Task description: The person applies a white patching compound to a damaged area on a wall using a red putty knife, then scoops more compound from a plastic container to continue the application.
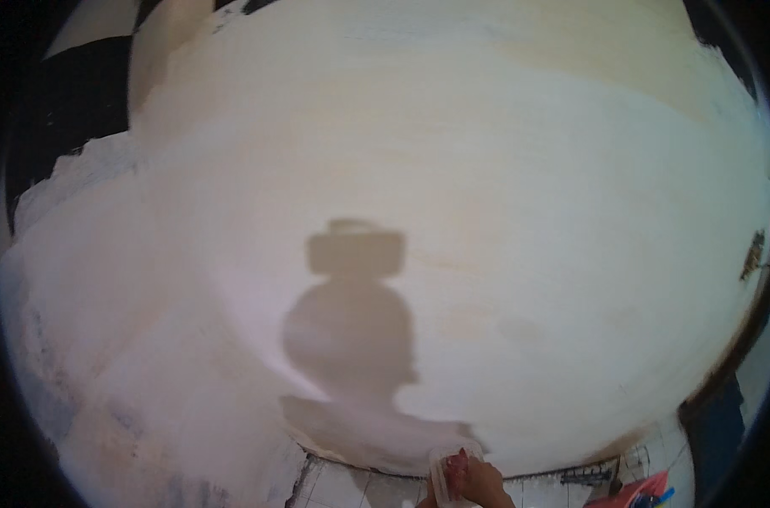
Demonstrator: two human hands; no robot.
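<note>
Low in the head view, both of my hands are together in front of a pale, smeared wall point(503, 212). My right hand point(486, 486) is closed around a small red object point(455, 476) whose kind I cannot make out. It is over a pale, translucent plastic container point(438, 464). My left hand point(427, 501) shows only as a sliver at the lower edge, against the container's left side, and seems to hold it. The left fingers are mostly hidden. What the container holds is not clear.
A head-and-shoulders shadow point(351, 330) falls on the wall. Dark patches point(76, 102) border it at upper left. A brown mark point(752, 256) is at the right. White floor tiles point(338, 483) lie below, with a red item point(643, 491) beside something blue at lower right.
</note>
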